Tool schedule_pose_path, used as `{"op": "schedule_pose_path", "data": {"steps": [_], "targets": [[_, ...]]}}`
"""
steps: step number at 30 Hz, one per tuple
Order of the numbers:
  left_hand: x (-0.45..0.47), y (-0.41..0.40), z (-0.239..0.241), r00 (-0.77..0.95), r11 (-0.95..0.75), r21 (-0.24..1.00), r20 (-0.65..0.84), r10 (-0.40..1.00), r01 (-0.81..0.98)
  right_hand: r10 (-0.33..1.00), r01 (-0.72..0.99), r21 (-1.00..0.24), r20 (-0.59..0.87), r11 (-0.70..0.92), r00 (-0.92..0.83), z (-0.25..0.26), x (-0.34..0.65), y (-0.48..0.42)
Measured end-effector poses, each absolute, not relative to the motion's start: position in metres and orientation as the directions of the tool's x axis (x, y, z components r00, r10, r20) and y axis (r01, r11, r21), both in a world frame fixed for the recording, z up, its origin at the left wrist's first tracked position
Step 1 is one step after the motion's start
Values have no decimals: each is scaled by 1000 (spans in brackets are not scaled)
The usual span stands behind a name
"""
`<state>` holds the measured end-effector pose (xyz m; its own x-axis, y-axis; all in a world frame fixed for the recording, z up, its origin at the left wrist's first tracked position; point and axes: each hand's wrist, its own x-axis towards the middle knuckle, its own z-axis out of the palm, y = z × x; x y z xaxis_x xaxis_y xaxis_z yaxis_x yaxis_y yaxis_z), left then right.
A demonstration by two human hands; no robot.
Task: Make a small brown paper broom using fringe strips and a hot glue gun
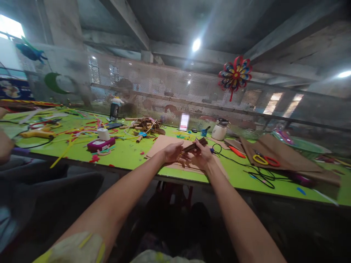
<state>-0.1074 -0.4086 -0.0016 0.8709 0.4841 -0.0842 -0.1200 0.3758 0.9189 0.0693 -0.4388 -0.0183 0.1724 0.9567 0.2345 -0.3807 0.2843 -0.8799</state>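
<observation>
Head view: what are the surface and the room like?

A bright green table (128,155), cluttered on both sides, under a concrete ceiling (175,22) with beams. Behind it runs a perforated screen (156,82); a petalled red ornament (236,74) and a green crescent (53,83) hang there.

And the hands?

Over a flat brown sheet (159,144) at the table's near side. The right hand (203,155) has its fingers closed on a bundle of dark brown strips (195,145). The left hand (173,152) is open, thumb apart from fingers, just beside the bundle; whether it touches, I can't tell.

What crowds them?

To the right, a black cord (270,179) loops across the table, and scissors (265,160) lie on brown paper (287,155). Beyond stands a pale jar (219,131). To the left are a brown scrap pile (149,126), a purple box (101,145) bearing a white block (103,134), and a yellow-handled tool (37,133).

Anyone else?

Another person's arm (4,149), blurred, at the left edge.
</observation>
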Motion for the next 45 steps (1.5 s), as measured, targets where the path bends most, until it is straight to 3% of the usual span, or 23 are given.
{"op": "schedule_pose_path", "data": {"steps": [16,26,36,45], "targets": [[-103,-399,-13,669,153,982,-39,743,-112,978,-379,-902,198,209,69,-22,63,-438],[-108,-377,-17,436,-28,963,147,888,-268,989,-310,-940,119,140,87,-22,66,-438],[-108,-380,-19,424,-144,970,215,880,-194,945,-250,-941,151,227,291,-22,66,-434],[-105,-396,-13,583,-186,978,208,786,-98,943,-200,-933,258,300,209,-28,57,-435]]}}
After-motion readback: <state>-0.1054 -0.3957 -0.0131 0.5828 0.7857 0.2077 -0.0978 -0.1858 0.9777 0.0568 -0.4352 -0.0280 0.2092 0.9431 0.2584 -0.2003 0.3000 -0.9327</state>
